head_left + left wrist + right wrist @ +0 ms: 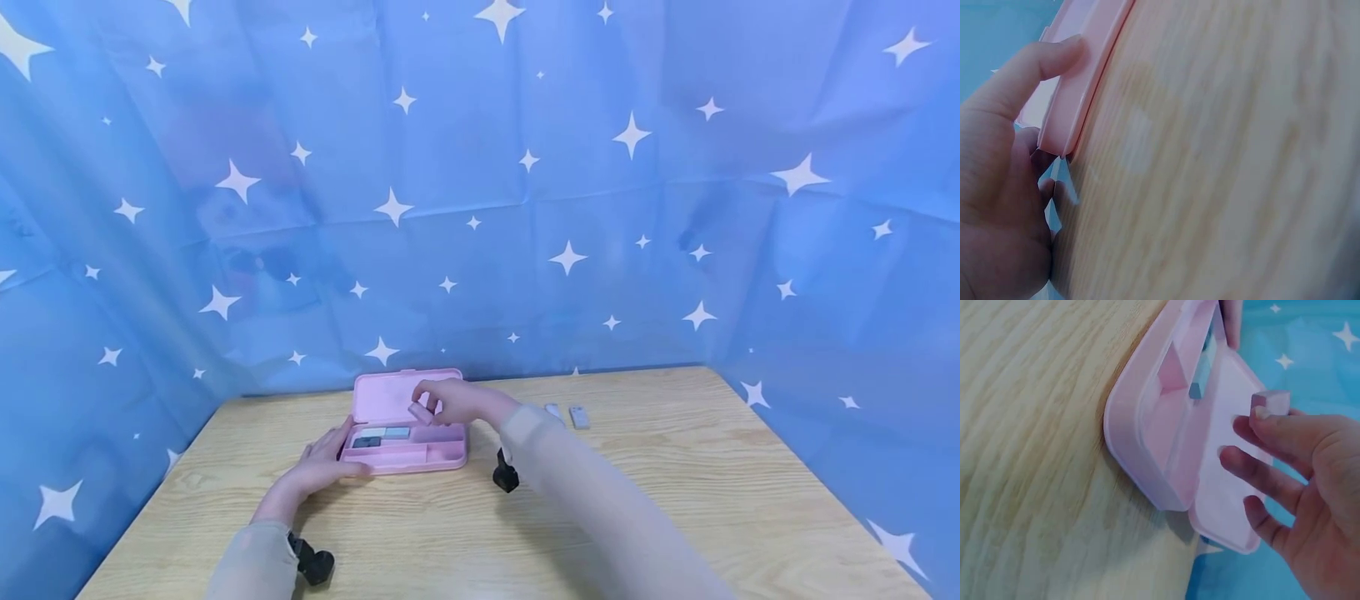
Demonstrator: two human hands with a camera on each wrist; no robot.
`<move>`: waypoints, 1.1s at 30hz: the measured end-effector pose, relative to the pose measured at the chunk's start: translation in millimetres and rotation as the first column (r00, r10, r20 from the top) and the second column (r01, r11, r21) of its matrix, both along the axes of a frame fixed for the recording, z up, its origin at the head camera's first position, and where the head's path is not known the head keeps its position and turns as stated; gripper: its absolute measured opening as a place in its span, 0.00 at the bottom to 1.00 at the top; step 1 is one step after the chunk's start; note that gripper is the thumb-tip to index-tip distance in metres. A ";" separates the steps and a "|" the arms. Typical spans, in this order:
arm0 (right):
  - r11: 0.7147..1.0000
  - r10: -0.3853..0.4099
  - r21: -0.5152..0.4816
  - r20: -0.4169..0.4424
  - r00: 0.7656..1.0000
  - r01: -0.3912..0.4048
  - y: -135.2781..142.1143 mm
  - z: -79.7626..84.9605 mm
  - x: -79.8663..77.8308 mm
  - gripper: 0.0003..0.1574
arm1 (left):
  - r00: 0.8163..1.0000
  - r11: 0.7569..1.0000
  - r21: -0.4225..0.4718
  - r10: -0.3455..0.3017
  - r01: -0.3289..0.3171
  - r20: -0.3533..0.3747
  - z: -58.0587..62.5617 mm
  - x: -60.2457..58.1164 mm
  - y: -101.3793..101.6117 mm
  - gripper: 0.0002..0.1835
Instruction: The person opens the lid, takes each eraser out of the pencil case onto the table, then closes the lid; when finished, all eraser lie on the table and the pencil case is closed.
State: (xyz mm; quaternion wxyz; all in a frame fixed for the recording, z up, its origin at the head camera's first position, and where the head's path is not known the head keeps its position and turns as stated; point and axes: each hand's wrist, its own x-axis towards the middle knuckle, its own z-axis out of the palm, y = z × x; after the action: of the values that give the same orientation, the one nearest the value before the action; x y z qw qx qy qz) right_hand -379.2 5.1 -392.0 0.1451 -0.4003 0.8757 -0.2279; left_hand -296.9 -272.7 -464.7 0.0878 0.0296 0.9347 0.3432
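A pink pencil case point(386, 457) lies on the table with its lid point(382, 395) raised behind it. My left hand point(317, 468) grips its left end, thumb on the front wall in the left wrist view. Above the case, my right hand point(459, 402) pinches a small pinkish block point(1270, 402), perhaps an eraser, between thumb and fingers. Inside the back compartment, toward the left, sit a light blue block point(397, 432), a dark grey block point(367, 442) and a whitish piece point(371, 432).
Two small pale grey blocks, one partly behind the right sleeve point(553, 411) and one beside it point(579, 417), lie on the wooden table point(675, 467). A blue star-patterned cloth point(480, 275) hangs along the table's back edge, close behind the lid.
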 end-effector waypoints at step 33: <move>0.887 -0.206 -0.383 0.170 0.964 0.257 74.8 -20.6 19.7 0.28 | 1.000 1.000 0.012 -0.026 0.026 -0.003 5.2 5.1 1.4 0.63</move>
State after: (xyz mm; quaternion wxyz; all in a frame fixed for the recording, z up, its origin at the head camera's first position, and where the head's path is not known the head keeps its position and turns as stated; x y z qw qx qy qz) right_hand -359.5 79.9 -412.5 0.0861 -0.2988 0.8410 -0.4428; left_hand -291.8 -271.4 -459.6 0.0906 0.0426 0.9323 0.3477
